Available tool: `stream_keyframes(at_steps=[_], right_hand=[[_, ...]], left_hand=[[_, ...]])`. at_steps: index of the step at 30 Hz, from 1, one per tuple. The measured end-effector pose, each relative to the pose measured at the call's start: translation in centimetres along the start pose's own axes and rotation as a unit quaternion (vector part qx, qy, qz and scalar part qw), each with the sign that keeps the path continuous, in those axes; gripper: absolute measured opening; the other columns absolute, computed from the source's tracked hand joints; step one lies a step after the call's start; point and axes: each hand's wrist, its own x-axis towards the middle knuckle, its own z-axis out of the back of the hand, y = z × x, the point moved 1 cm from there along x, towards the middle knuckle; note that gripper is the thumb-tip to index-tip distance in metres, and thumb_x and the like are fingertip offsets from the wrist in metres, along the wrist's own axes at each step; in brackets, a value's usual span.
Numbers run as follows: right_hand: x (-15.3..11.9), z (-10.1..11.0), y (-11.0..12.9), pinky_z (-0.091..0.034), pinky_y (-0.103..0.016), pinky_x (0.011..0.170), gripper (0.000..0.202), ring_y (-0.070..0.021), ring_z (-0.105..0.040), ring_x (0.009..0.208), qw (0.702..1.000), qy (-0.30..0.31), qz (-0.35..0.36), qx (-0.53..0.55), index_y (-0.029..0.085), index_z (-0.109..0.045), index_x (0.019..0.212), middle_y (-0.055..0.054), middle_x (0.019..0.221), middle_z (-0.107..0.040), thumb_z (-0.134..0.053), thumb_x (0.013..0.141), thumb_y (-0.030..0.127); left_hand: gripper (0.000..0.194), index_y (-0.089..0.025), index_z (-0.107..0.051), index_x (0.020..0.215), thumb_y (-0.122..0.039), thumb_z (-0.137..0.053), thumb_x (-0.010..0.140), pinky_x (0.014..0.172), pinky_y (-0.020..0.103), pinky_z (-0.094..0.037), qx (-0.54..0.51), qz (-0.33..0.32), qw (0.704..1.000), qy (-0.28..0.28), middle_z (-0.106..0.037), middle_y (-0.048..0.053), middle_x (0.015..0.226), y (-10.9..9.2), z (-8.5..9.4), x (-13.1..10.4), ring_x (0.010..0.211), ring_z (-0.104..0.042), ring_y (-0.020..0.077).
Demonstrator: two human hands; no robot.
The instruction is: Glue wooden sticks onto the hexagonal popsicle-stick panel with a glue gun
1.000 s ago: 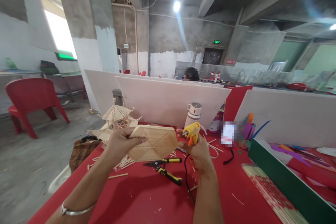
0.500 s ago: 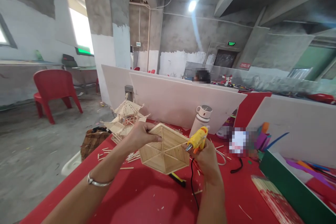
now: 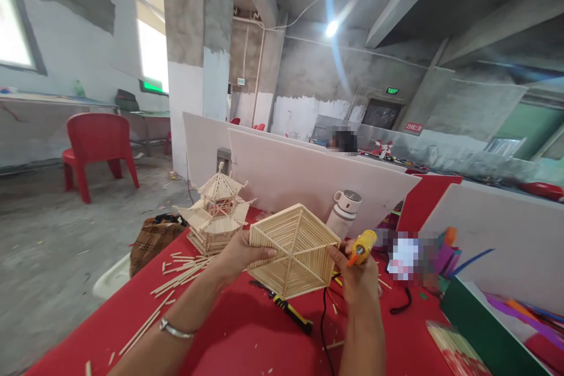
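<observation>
The hexagonal stick panel [image 3: 291, 252] is held up between the two hands above the red worktop [image 3: 247, 341], its ribbed face turned to the wearer; it has no clear long axis, though one spoke runs nearly upright from top corner to bottom. The left hand [image 3: 240, 255] pinches the left side, its thumb reaching closer to the hub; the right hand [image 3: 359, 270] pinches the right edge while gripping a yellow glue gun [image 3: 365, 242], just beside the panel. Yellow-and-black cutters [image 3: 293, 315] lie below; a stick pagoda [image 3: 215, 214] stands beyond the left hand.
</observation>
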Motion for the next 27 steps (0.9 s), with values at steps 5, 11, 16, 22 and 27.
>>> stream_keyframes(at_steps=[5,11,16,22,27], right_hand=[[0.2,1.4,1.2,-0.051,-0.032,0.062,0.043,-0.0214,-0.064,0.07,0.99,-0.051,0.021,-0.13,0.018,-0.069,0.093,-0.004,0.083,-0.073,-0.084,0.057,0.038],[-0.7,1.3,2.3,-0.048,-0.028,0.06,0.041,-0.0174,-0.062,0.067,0.998,-0.045,0.018,-0.028,0.021,-0.064,0.1,0.001,0.077,-0.069,-0.072,0.066,0.041],[-0.6,0.2,2.3,-0.04,-0.026,0.048,0.057,-0.0136,-0.053,0.051,0.999,-0.047,-0.027,-0.005,0.019,-0.064,0.095,0.001,0.064,-0.063,-0.063,0.075,0.073],[-0.5,-0.2,2.4,-0.04,-0.026,0.05,0.061,-0.0145,-0.053,0.053,0.994,-0.046,0.004,-0.096,0.02,-0.062,0.074,0.001,0.055,-0.059,-0.061,0.073,0.08],[-0.6,-0.6,2.3,-0.038,-0.027,0.052,0.059,-0.0171,-0.056,0.055,0.975,-0.062,0.05,-0.206,0.021,-0.063,0.071,-0.001,0.059,-0.065,-0.054,0.079,0.079]], left_hand=[[0.03,-0.011,-0.077,0.076,-0.038,-0.081,0.062,0.069,0.029,-0.052,0.163,-0.074,0.98,-0.085,-0.072,0.004,0.071,-1.3,-0.4,-0.3,0.072,-0.065,0.0201],[0.031,-0.013,-0.073,0.069,-0.04,-0.062,0.079,0.05,0.021,-0.034,0.364,-0.1,0.914,-0.149,-0.06,0.0,0.056,-2.3,-0.6,-0.6,0.056,-0.054,0.0145],[0.033,-0.016,-0.068,0.061,-0.036,-0.056,0.084,0.051,0.021,-0.03,0.475,-0.159,0.845,-0.187,-0.06,0.0,0.053,-2.6,-0.9,-0.3,0.054,-0.054,0.0132],[0.038,-0.018,-0.069,0.064,-0.042,-0.052,0.089,0.054,0.023,-0.032,0.512,-0.197,0.814,-0.193,-0.066,0.003,0.059,-1.6,-0.9,0.5,0.056,-0.058,0.0146],[0.035,-0.019,-0.072,0.07,-0.039,-0.052,0.09,0.055,0.023,-0.033,0.511,-0.195,0.814,-0.196,-0.07,0.004,0.064,-0.6,-0.9,1.0,0.059,-0.062,0.0159]])
